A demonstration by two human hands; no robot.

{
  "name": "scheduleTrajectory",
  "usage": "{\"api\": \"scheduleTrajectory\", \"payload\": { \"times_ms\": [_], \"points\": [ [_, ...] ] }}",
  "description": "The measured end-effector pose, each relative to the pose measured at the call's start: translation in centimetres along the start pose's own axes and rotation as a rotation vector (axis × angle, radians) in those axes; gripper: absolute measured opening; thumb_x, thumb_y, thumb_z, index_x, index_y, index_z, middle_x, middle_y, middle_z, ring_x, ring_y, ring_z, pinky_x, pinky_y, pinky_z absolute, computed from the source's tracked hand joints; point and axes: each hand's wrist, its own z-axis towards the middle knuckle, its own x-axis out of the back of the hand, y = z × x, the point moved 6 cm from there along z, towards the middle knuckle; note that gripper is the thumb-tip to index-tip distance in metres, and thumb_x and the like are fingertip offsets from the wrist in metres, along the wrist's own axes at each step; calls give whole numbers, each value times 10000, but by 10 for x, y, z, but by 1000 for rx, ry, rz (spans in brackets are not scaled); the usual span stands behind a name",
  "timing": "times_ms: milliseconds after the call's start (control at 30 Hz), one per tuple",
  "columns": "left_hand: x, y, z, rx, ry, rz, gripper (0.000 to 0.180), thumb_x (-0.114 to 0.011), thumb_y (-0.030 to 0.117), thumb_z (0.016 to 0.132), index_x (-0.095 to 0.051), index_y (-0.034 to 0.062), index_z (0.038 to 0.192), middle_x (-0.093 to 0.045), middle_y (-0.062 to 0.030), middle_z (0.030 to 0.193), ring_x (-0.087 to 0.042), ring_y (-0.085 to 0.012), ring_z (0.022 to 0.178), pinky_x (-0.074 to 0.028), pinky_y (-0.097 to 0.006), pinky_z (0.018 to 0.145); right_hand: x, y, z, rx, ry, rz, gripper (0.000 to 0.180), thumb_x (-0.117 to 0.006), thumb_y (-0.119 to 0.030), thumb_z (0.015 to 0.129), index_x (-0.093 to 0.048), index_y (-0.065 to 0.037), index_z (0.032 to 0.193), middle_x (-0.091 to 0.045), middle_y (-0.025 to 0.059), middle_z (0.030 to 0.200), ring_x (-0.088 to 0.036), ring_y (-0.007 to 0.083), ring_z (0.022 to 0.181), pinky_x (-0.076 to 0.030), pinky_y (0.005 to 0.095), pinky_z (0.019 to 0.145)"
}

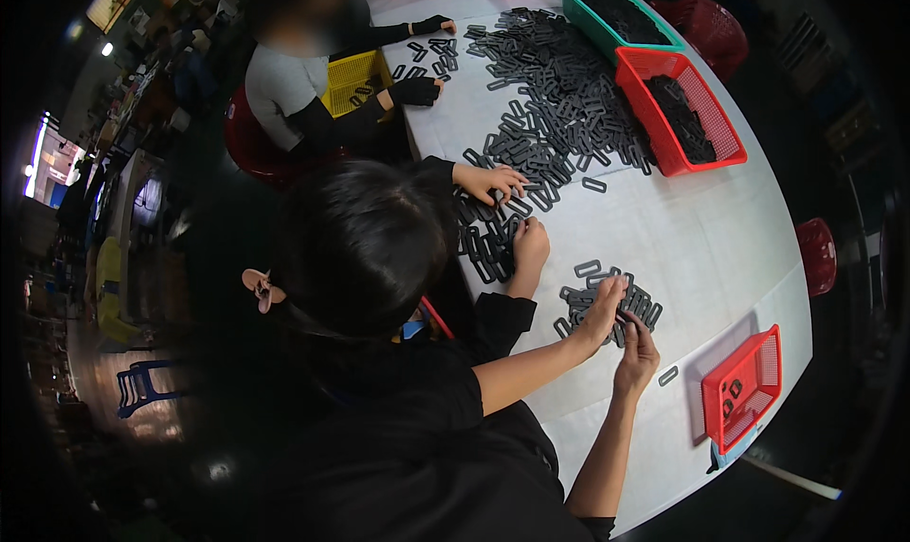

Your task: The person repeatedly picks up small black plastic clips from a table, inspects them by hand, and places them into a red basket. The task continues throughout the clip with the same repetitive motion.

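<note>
My left hand (599, 316) and my right hand (637, 360) meet over a small pile of black oblong rings (649, 307) on the white-covered table. A dark oblong ring (627, 317), seen nearly edge-on, is pinched in my right fingertips. The fingers of my left hand close on its other side, partly hiding it. Right of my hands, a single oblong ring (668, 376) lies flat by itself.
Beside me on the left, a dark-haired person's hands (493, 184) work in a large heap of rings (569, 97). Another person in black gloves (414, 91) sits farther off. A red basket (711, 390) stands at right; filled red (735, 149) and green (673, 35) baskets stand beyond.
</note>
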Motion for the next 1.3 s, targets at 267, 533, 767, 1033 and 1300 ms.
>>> {"api": "scheduleTrajectory", "payload": {
  "times_ms": [267,533,767,1033,1300],
  "points": [
    [-11,39,14,168,131,-331,685,-179,577,891,-236,97,1376,-301,-93,1409,-261,-238,1302,-285,-492,962,-35,-53,-9,190,-27,-332,255,-487,-92,897,-578,-8,1120,-636,148,1020,-583,239,1013,-408,355,922],
    [7,30,33,203,174,-362,696,-135,603,882,-263,118,1364,-344,-72,1392,-265,-197,1302,-202,-533,993,-28,-62,-22,302,-43,-454,235,-460,-43,903,-588,-26,1099,-644,112,993,-568,210,1034,-393,356,943],
    [-17,25,30,101,85,-264,704,-129,606,882,-266,112,1364,-334,-71,1391,-293,-215,1285,-238,-514,978,-26,-49,-6,102,9,-256,255,-485,-119,912,-586,19,1101,-640,109,1002,-572,143,939,-441,275,841],
    [-3,4,32,276,79,-278,725,-153,624,875,-278,98,1358,-355,-105,1371,-305,-235,1268,-263,-507,958,-17,-46,-19,194,-33,-293,240,-472,-17,886,-595,-15,1092,-645,124,990,-595,173,949,-436,286,855],
    [-26,24,-17,487,-580,254,495,-391,500,897,-599,51,884,-625,-63,735,-636,-162,655,-477,-240,557,37,-51,-1,378,-191,-478,304,-455,75,839,-608,-40,1075,-529,89,1181,-519,213,1086,-456,290,850]
  ]
}}
